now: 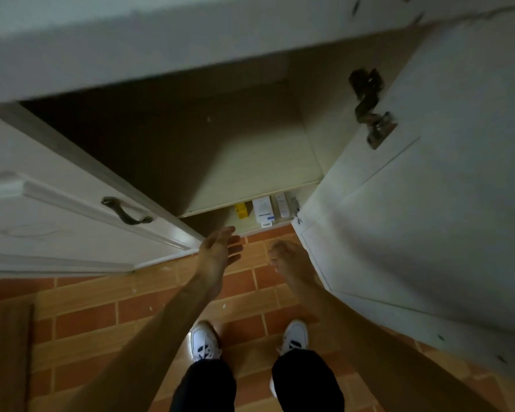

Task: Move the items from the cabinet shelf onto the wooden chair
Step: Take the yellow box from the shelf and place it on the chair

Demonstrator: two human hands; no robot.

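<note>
The left hand (220, 251) is open and holds nothing, its fingers straight and spread, reaching toward the low opening of the cabinet. Just beyond its fingertips, a little toward the right hand's side, a small yellow box (241, 210) sits on the bottom cabinet shelf (250, 231). The move to come turns on this relation: the box lies straight ahead of the left fingers, tucked under the pale board above it. The right hand (286, 257) hangs beside the left, a touch further back from the shelf. It is blurred, so I cannot tell whether its fingers are curled or loose, and nothing shows in it. Ahead of it are a wider white box (262, 210) with a dark printed band and a narrow white box (282, 205). Both lie flat, with their long axes running away from the hands and their short ends facing the opening. To the far side of the narrow box there is a small greyish thing, too small to make out. The boxes look like light, matt, square-edged card, which should be easy to pinch by the near end. By my reading the left hand is nearer the yellow box and the right is nearer the white ones. The cabinet is pale laminate. Its white panelled door outside the left hand has a dark curved handle (125, 210), and the door outside the right hand has a tarnished metal hinge (369, 108). Below the hands is a floor (250, 281) of orange brick-pattern tile. Well behind the left hand, a brown wooden surface (6, 352) at the picture's edge may be the chair, though I cannot be sure.
</note>
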